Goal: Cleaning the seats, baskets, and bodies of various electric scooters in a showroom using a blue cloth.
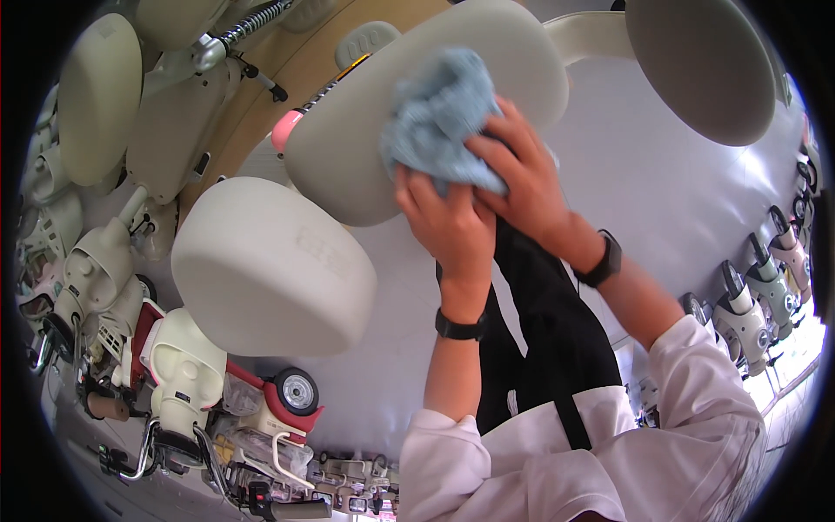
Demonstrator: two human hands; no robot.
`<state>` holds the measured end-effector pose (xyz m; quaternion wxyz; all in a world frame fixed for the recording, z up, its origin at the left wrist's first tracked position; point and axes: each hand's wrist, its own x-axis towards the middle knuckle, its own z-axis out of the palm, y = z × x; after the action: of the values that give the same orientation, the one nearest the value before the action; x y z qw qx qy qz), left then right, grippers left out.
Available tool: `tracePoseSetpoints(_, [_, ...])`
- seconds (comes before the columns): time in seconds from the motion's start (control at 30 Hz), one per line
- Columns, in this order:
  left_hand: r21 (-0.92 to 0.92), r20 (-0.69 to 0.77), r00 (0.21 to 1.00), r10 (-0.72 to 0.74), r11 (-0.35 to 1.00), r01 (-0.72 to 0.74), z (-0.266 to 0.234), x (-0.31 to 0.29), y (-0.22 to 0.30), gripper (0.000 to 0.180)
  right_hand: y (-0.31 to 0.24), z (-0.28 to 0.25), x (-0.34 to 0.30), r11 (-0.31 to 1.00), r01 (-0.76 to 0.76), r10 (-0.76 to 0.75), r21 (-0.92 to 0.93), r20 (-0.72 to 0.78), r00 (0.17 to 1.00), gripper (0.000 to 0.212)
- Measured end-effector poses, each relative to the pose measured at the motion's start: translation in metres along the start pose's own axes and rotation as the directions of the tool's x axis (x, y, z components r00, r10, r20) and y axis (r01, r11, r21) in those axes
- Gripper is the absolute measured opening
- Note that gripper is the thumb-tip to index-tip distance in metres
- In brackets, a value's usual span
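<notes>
A light blue cloth [439,117], bunched up and a little blurred, lies over a padded beige scooter seat [339,165]. My left hand [448,222] has its fingers curled into the cloth's near edge. On the cloth's right side, my right hand [531,174] grips it with bent fingers, close beside the left. The cloth hides the middle of the seat, and the fingertips are partly buried in its folds. Both wrists wear dark bands.
Another beige seat [270,270] stands at the near left, and a grey-brown backrest [704,65] at the far right. A metal spring [252,24] and a pink round part [285,130] are beyond. Cream and red scooters [183,374] crowd the left; more scooters [744,322] line the right.
</notes>
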<state>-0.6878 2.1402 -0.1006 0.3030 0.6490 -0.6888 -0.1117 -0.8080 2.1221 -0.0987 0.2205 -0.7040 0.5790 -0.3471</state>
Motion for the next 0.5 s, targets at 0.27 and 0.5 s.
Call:
tracePoseSetpoints(0.27, [0.048,-0.201,0.977,0.071,0.997,-0.063,0.039,0.114,0.001,0.028,0.024,-0.013,0.112,0.999,0.036,-0.035,0.02,-0.034,0.999,0.052])
tracePoseSetpoints(0.5, [-0.117,-0.016,1.0,0.014,0.993,-0.016,0.016,0.021,0.018,0.028,0.01,-0.016,0.013,1.0,-0.01,0.011,0.01,-0.068,0.998,0.056])
